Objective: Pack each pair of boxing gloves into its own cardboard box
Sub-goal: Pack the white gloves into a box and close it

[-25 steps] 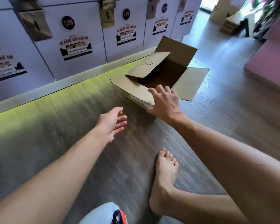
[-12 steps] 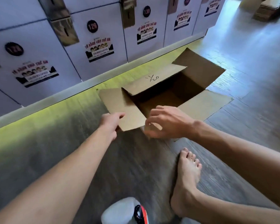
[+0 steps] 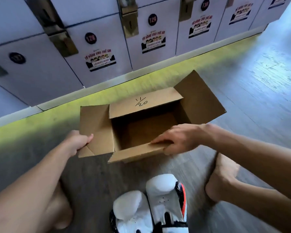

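While nothing is packed yet, cardboard box [image 3: 149, 130] is being set open.
Left flap [image 3: 96, 128] is pinched by left hand [image 3: 77, 143], near flap [image 3: 138, 152] gripped by right hand [image 3: 180, 140]; boxing gloves [image 3: 163, 195] lie on floor [image 3: 91, 182] nearby. Next: flaps released, gloves grasped.

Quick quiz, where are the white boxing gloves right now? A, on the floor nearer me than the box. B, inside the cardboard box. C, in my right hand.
A: the white boxing gloves lie on the floor this side of the empty cardboard box, whose flaps the left hand and right hand hold.
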